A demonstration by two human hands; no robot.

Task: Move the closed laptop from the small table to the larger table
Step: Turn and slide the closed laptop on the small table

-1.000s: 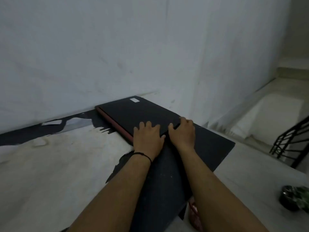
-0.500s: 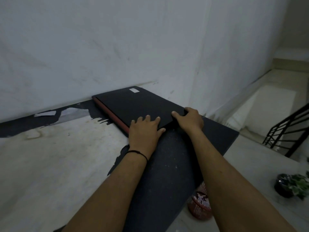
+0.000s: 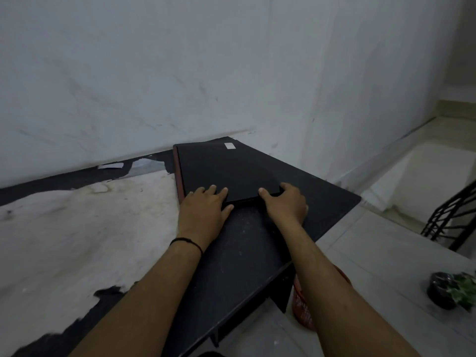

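A closed black laptop (image 3: 226, 168) with a red edge on its left and a white sticker near its far end lies flat on the black table (image 3: 316, 191) against the wall. My left hand (image 3: 203, 207) rests on the laptop's near left corner, fingers on the lid and thumb at its front edge. My right hand (image 3: 286, 204) holds the near right corner, thumb on top and fingers round the side. A black band circles my left wrist.
The table's left part (image 3: 77, 228) carries a worn whitish covering with torn edges. The white wall (image 3: 231, 73) runs right behind. A red container (image 3: 302, 305) stands on the floor under the table's right end; a dark pot with a plant (image 3: 448, 289) and a black railing (image 3: 453, 215) are at the right.
My right hand slid from beside the left hand to the laptop's near right corner. The laptop has turned a little on the table, and the view shifted.
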